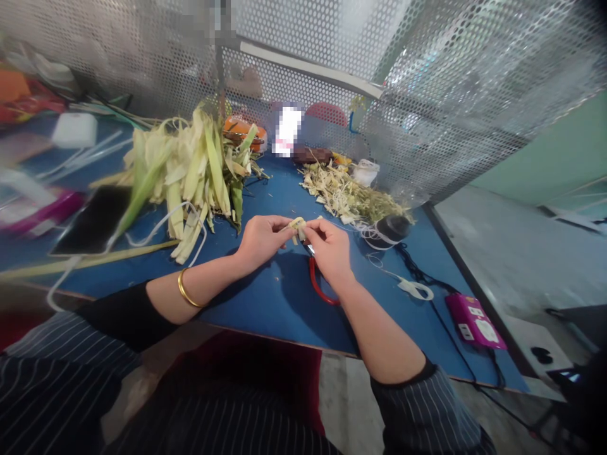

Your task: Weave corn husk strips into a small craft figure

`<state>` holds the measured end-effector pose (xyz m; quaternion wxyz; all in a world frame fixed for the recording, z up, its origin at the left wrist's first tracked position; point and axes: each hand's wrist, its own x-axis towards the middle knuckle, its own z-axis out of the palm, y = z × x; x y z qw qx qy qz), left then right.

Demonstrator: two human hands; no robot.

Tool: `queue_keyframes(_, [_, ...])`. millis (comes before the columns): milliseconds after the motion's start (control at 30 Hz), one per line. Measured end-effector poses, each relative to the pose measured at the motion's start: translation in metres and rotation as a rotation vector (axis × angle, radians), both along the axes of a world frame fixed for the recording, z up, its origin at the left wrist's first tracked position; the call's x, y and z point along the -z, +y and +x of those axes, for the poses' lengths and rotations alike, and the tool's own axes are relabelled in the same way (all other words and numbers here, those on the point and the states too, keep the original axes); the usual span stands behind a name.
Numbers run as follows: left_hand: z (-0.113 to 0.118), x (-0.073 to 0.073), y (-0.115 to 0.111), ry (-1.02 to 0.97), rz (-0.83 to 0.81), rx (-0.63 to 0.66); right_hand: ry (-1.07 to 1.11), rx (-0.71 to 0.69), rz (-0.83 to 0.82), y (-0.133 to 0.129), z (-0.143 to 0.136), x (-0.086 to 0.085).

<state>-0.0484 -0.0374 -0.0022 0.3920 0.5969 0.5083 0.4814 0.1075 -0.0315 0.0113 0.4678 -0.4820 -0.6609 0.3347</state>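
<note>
Between my fingertips, above the blue table, is a small looped strip of pale corn husk (297, 224). My left hand (263, 241) pinches it from the left. From the right, my right hand (329, 248) pinches its other side with thumb and forefinger. Red-handled scissors (318, 284) show just under my right hand, their blades partly hidden by it. Beyond my left hand stands a large heap of long corn husks (187, 164), pale yellow to green. Past my right hand lies a pile of husk scraps (348, 194).
A white cord winds round a black spool (392, 230) at right, near a magenta power strip (475, 321) with cables. A phone (93, 221) with a white cable lies left. Perforated metal panels (303, 69) rise behind the blue table (279, 316).
</note>
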Motion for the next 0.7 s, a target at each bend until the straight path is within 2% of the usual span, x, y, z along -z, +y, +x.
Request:
queue_keyframes(533, [0.0031, -0.0003, -0.0056, 0.177, 0.097, -0.015, 0.101, 0.075, -0.087, 0.0018, -0.0022, 0.0062])
queue_keyframes(700, [0.0045, 0.0005, -0.0070, 0.141, 0.065, -0.001, 0.128, 0.046, -0.098, 0.0013, -0.0024, 0.0047])
